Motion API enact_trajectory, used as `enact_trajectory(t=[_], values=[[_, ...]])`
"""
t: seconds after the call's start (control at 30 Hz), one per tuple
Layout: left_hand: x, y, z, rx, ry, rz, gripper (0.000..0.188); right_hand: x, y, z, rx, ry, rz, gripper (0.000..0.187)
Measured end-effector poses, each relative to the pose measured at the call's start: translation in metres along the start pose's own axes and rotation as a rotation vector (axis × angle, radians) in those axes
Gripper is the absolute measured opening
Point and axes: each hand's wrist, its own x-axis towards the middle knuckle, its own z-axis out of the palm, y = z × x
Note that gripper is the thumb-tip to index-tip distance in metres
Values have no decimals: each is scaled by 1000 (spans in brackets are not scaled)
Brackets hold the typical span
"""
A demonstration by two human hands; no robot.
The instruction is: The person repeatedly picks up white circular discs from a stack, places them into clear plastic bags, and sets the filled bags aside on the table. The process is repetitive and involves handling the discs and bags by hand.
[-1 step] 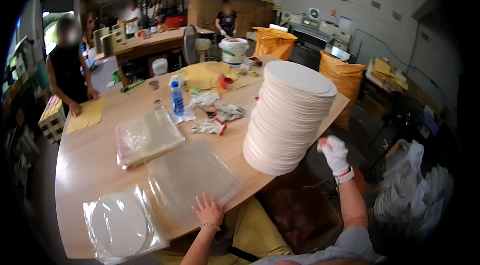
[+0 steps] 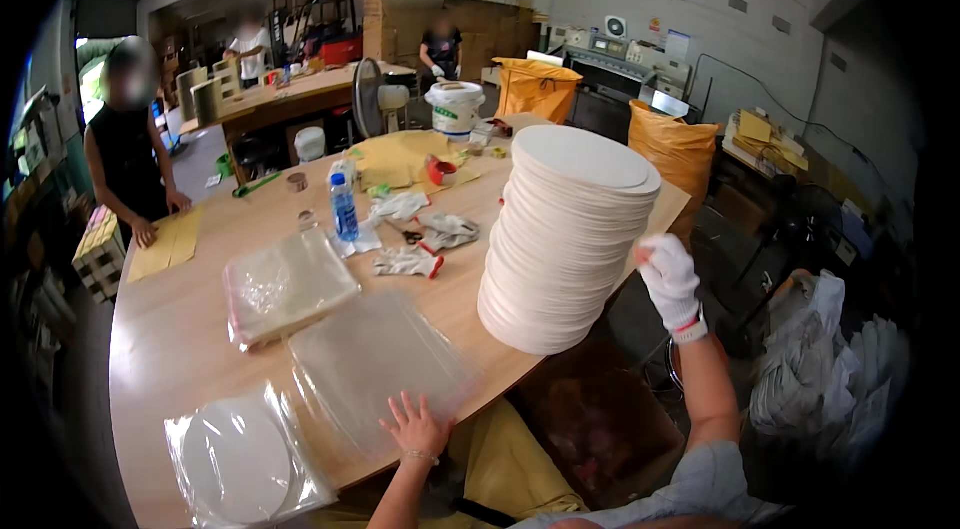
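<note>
My bare left hand (image 2: 416, 426) lies flat with spread fingers on the near edge of a pile of clear plastic bags (image 2: 375, 359). My right hand (image 2: 668, 274), in a white glove with bare fingertips, is raised beside a tall, slightly leaning stack of round white discs (image 2: 570, 239). Its fingers are curled in, and nothing shows in them. The fingertips are close to the stack's right side; whether they touch it I cannot tell. At the near left, a white disc (image 2: 238, 459) lies inside a clear bag. Beyond the loose bags sits a thicker bundle of clear bags (image 2: 290, 284).
A blue-capped bottle (image 2: 344, 207), work gloves (image 2: 447, 229), scissors (image 2: 411, 237), a red tape dispenser (image 2: 438, 170) and a white bucket (image 2: 455, 111) stand or lie farther back. A person (image 2: 130, 159) handles yellow sheets at the left. Orange sacks (image 2: 668, 154) stand beyond the table.
My right hand has moved up a little and closer to the disc stack. My left hand stays flat on the bags. The whole view has shifted slightly.
</note>
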Motion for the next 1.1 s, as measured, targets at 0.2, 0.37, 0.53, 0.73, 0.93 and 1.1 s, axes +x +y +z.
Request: enact_trajectory(t=[0.2, 0.37, 0.53, 0.73, 0.93, 1.1], values=[[-27, 12, -31, -199, -16, 124, 81, 97, 49, 19, 190, -309, 187, 20], [-44, 15, -47, 45, 225, 171, 48, 118, 62, 11, 312, -595, 253, 27], [-23, 46, -81, -703, -216, 341, 41, 119, 69, 9, 95, -497, 137, 20], [27, 147, -168, -1506, -462, 531, 42, 89, -32, -14, -166, -111, -499, 4], [31, 178, -208, -2138, -496, 84, 43, -5, -106, -30, -51, -198, -577, 15], [5, 75, -169, -1614, -137, 44, 26, -54, -70, 33, 891, -258, 30, 48]])
